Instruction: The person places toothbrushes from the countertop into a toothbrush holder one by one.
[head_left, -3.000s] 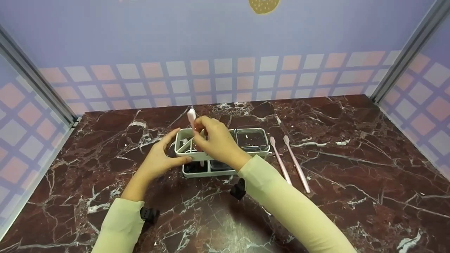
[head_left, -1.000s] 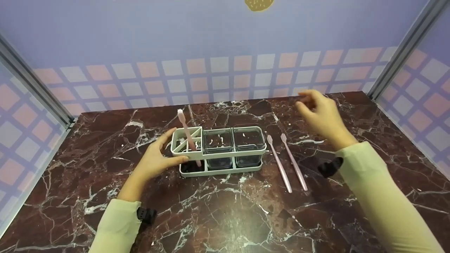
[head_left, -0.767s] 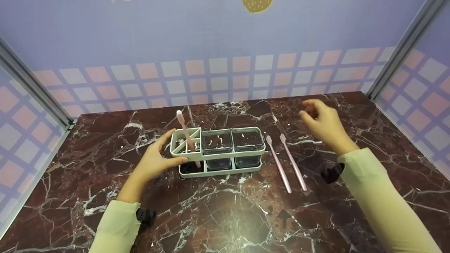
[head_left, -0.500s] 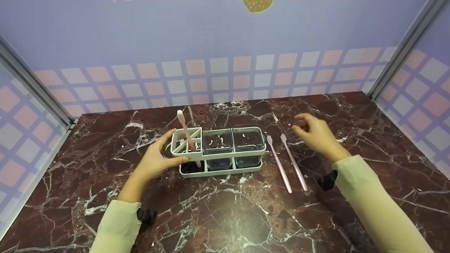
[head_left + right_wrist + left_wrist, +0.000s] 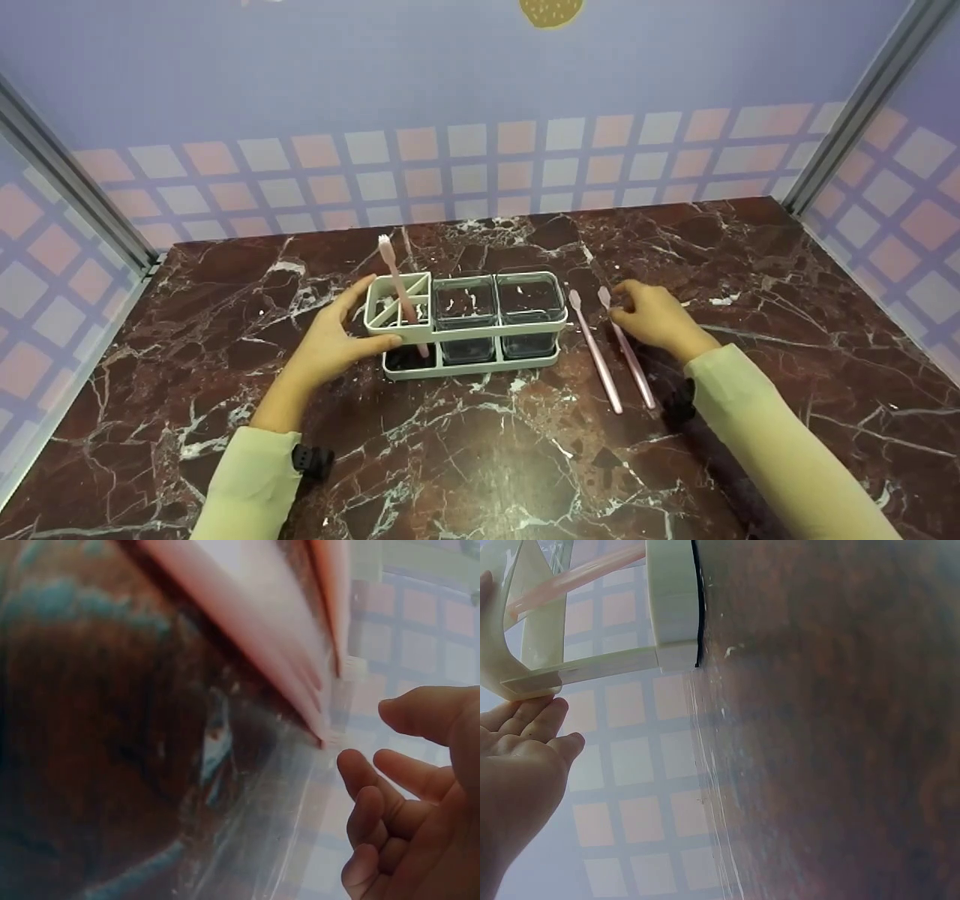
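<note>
A pale toothbrush holder (image 5: 465,330), with a divided section at its left end and two clear cups, stands on the marble table. My left hand (image 5: 330,349) grips its left end, thumb along the front rim and fingers at the side and back. One pink toothbrush (image 5: 397,277) leans upright in the divided section, bristles up. Two more lie to the right: a left toothbrush (image 5: 596,352) and a right toothbrush (image 5: 634,367). My right hand (image 5: 652,315) is over the right toothbrush near its neck; in the right wrist view its thumb and fingers (image 5: 356,769) stand apart with nothing between them.
The dark red marble table (image 5: 465,465) ends at a purple wall (image 5: 465,82) with pink and white squares. Side panels (image 5: 907,172) rise at the left and right. Two clear cups (image 5: 529,300) fill the holder's middle and right places.
My right hand has left the toothbrush in the holder, swung right, then come down to the right toothbrush. My left hand has stayed at the holder's left end.
</note>
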Tool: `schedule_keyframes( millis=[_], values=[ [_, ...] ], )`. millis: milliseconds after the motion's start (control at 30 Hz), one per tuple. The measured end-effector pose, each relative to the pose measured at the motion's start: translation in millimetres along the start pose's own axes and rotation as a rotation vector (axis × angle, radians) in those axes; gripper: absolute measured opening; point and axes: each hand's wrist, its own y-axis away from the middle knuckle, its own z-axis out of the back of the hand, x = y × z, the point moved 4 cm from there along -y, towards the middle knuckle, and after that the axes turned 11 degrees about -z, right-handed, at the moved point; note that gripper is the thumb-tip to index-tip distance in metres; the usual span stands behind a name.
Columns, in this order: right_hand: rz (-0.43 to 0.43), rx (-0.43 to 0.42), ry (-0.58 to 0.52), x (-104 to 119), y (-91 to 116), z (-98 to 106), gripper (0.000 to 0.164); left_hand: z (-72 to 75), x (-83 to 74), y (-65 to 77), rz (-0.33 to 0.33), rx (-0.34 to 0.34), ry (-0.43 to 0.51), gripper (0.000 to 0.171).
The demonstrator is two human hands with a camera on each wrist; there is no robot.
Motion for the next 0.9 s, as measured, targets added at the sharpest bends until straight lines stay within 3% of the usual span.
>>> schedule_keyframes(
  millis=[633,900],
  values=[
    [-0.043,0.023,0.109,0.3,-5.9,-11.8,0.041,-0.2,0.8,-0.3,-0.001,-0.003,0.009,0.093],
    [-0.066,0.031,0.116,2.0,-5.7,-12.6,0.033,-0.1,0.3,0.3,0.018,-0.003,0.006,0.093]
  ],
)
